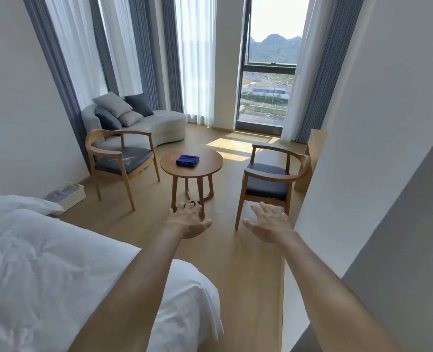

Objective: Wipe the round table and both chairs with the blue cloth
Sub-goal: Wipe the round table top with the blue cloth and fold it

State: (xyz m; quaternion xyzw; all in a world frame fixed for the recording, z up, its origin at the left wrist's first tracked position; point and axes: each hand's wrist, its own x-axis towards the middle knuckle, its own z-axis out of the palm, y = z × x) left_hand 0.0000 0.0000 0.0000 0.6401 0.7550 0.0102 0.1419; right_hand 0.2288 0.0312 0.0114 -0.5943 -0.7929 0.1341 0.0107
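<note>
Left hand [188,221]: you're reaching out over the floor, fingers spread, holding nothing.
Right hand [270,226]: reaching out too, fingers spread, palm down.
Cloth [187,160]: it's lying folded on the bench [205,171], well apart from both hands.
Chairs: one [120,158] is sitting left of the bench, one [271,176] right.

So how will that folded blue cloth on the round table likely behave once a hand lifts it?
The blue cloth looks soft and plush, so it is probably floppy and will likely unfold and droop if pinched by one edge. It lies flat on the round table, so it should not roll. It probably weighs little for its size.
</note>
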